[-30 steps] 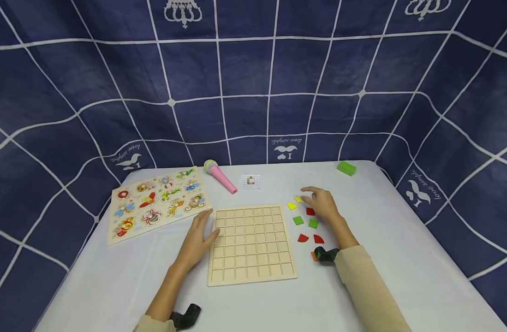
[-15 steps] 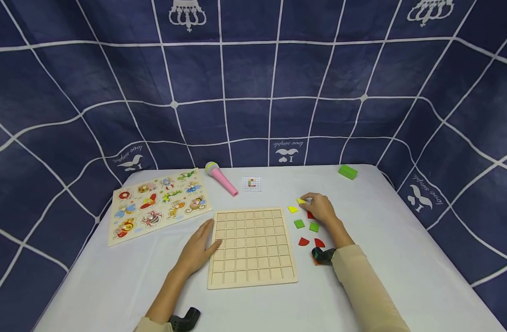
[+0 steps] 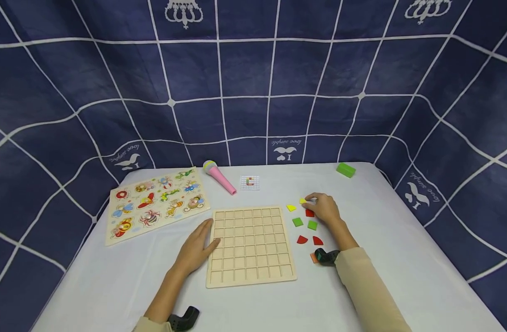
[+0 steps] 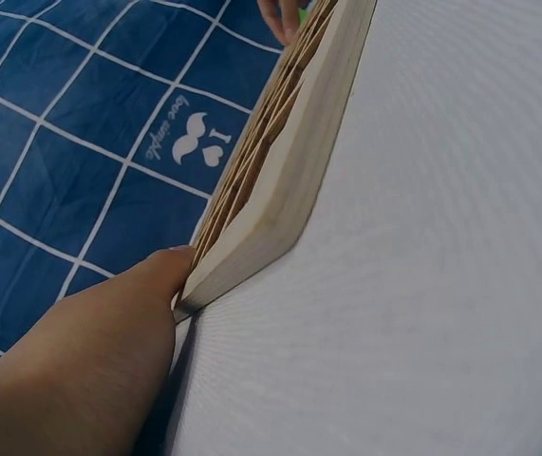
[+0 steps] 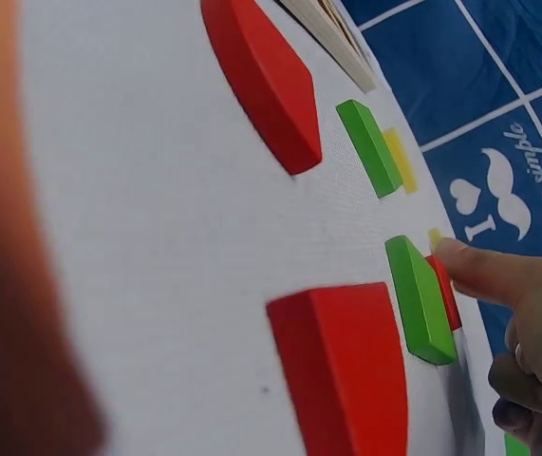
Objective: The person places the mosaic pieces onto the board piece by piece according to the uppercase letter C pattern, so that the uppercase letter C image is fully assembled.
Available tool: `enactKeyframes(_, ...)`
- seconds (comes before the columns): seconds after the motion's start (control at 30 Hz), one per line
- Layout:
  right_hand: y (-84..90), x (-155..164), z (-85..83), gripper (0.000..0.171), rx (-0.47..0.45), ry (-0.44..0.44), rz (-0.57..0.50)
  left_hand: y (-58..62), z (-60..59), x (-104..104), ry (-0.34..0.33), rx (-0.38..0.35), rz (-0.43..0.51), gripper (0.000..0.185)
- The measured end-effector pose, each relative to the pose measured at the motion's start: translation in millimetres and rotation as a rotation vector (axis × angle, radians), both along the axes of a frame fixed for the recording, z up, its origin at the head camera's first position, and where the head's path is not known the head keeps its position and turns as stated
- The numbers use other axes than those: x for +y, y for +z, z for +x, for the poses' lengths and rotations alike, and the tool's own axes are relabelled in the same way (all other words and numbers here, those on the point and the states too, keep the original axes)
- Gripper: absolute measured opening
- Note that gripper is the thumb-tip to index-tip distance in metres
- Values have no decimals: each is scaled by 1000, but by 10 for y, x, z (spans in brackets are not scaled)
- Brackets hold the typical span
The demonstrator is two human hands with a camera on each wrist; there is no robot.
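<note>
Since a second ago your right hand (image 3: 325,207) has been curling in over the small yellow piece (image 3: 303,201), which was lying flat on the bench (image 3: 402,258) then, and now your fingers (image 5: 470,271) are closing around it at the far end of the loose pieces, though I can't tell for sure if it's lifted off the surface. Your left hand (image 3: 197,246) is barely shifting; it's lying flat with straight fingers, thumb side pressing against the left edge of the wooden grid board (image 3: 251,244), holding nothing. Right beside your right hand you're looking at a yellow triangle (image 3: 291,208), two green squares (image 3: 297,222) (image 3: 313,225), a red piece (image 3: 309,213) tucked just under your fingers, and two red quarter-circles (image 3: 302,240) (image 3: 318,240) nearer to you. Further back, a pink toy microphone (image 3: 220,177) and a little pattern card (image 3: 250,182) are sitting behind the board, the animal peg puzzle (image 3: 153,203) is lying off to the left, and a green block (image 3: 346,169) is sitting at the far right corner.
</note>
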State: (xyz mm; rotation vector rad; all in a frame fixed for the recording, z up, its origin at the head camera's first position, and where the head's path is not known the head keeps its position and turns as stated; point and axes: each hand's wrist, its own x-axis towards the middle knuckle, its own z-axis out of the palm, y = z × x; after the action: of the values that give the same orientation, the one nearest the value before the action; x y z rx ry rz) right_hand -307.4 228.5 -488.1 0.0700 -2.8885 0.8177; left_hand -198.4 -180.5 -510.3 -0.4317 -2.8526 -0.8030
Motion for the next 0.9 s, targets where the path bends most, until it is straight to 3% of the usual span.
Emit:
enactKeyframes(0.33,-30,-21,-23,33,-32,29,-47,-58,7,-13,-25,-6,32,66)
enactKeyframes(0.47,31,-57,7,31,8,40,-72,-42,22,-26,-23,-16,45,66)
enactKeyframes(0.63,250,-242,121,30,96,85,-118,-20,27,-51,-21,-31,60,67)
enactKeyframes(0.8,404,-564,272,30,169,175,-138,-3,12,-60,-33,-33,76,66)
enactKeyframes(0.9,410,-785,356,29,192,238,-147,1,1,-61,-36,-32,85,66)
